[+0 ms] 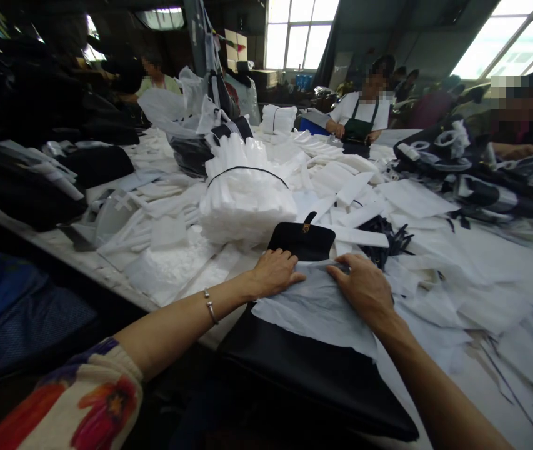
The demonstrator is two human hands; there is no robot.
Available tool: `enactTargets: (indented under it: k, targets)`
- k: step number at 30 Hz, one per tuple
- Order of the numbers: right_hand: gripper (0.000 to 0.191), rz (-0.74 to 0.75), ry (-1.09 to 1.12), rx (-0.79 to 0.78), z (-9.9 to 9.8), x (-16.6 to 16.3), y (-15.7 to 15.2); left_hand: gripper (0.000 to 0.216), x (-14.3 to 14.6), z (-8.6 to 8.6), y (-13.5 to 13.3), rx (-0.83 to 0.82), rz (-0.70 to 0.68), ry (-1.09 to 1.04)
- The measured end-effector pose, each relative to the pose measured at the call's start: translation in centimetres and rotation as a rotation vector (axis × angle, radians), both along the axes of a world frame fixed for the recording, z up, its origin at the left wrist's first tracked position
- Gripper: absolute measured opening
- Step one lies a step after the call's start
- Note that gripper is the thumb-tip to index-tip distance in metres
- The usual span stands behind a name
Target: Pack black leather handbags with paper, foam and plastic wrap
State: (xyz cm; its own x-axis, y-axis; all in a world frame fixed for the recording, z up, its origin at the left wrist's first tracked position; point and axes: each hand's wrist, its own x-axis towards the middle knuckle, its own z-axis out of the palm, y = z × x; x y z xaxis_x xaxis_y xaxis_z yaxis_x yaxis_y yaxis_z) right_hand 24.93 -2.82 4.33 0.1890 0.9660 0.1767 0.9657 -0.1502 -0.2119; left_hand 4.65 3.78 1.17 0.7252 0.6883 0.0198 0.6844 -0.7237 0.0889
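Observation:
A black bag (313,375) lies before me at the table's edge, its flap (301,240) folded back and a small gold clasp (306,228) with a strap tab showing on it. Across the bag body spreads a thin, crumpled sheet of white tissue paper (322,306). My left hand (275,274) is closed over the paper's upper left edge beside the flap, thumb pointing right. At the upper right edge, my right hand (364,284) grips the paper, thumb on top and fingers curled along the side. The fingertips of the right hand are partly hidden.
A strapped bundle of white foam (247,194) stands behind the bag. Loose white sheets (416,197) and black straps (385,240) cover the table. Black bags (17,181) are heaped at left. A person in a green apron (360,119) works across the table; others are around.

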Motion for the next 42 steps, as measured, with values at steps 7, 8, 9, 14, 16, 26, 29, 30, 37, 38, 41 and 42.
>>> enactTargets:
  k: [7, 8, 9, 14, 16, 26, 29, 30, 37, 38, 41, 42]
  targets:
    - [0.025, 0.101, -0.21, 0.173, 0.4, -0.5, -1.0, 0.071, -0.2, 1.9, 0.8, -0.194, -0.06, 0.08]
    - [0.025, 0.085, -0.213, 0.149, 0.4, -0.4, -1.1, 0.073, -0.2, 2.0, 0.8, -0.217, -0.058, 0.097]
    - [0.024, 0.062, -0.207, 0.112, 0.5, -0.3, -1.3, 0.074, -0.1, 2.2, 0.7, -0.231, -0.056, 0.108]
    - [0.024, 0.055, -0.288, -0.035, 2.6, -0.4, -1.6, 0.07, 0.0, 2.1, 0.1, -0.18, -0.058, 0.111]
    - [0.034, 0.148, -0.324, 0.061, 3.6, -1.5, -1.6, 0.068, -0.1, 1.8, -0.1, -0.147, -0.071, 0.089]
    - [0.058, 0.49, -0.174, -0.234, -1.4, -4.3, -0.2, 0.062, -0.7, 0.2, -0.1, -0.054, -0.106, 0.001]
    - [0.062, 0.513, -0.184, -0.167, -2.2, -3.5, 0.3, 0.052, -0.9, 0.1, 0.2, -0.041, -0.095, -0.016]
    - [0.062, 0.525, -0.184, -0.145, -2.3, -3.4, 0.5, 0.048, -0.9, 0.1, 0.3, -0.04, -0.089, -0.018]
    - [0.041, 0.662, -0.154, 0.058, -2.5, -2.9, 0.9, 0.04, -0.9, -0.1, 0.6, -0.061, -0.05, -0.066]
    - [0.04, 0.698, -0.151, 0.032, -2.7, -2.8, 0.8, 0.038, -0.9, -0.1, 0.5, -0.066, -0.042, -0.072]
    - [0.053, 0.713, -0.153, -0.086, -3.5, -2.7, 0.6, 0.036, -0.5, -0.3, 0.4, -0.08, -0.018, -0.082]
    - [0.06, 0.704, -0.156, -0.122, -3.7, -2.7, 0.5, 0.037, -0.5, -0.3, 0.5, -0.101, -0.011, -0.088]
